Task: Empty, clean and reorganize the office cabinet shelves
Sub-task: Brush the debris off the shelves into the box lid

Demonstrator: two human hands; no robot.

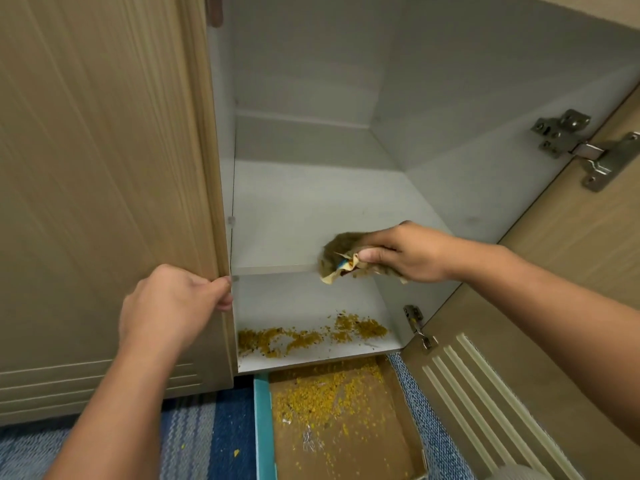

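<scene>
The cardboard tray (pixel 341 424) runs off the bottom edge of the frame. The open door (pixel 554 306) is cut by the right edge. The cloth (pixel 341 252) is blurred, perhaps a scouring pad; the right hand (pixel 401 252) hides its far end.

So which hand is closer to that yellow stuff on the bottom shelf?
Left, narrowly. The left hand grips the closed door's edge just above the crumbs' left end. The right hand holds a cloth at the shelf above.

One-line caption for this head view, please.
Right hand holds a brown cloth at the middle shelf's edge; left hand grips the cabinet frame; yellow crumbs litter the bottom shelf.
</scene>
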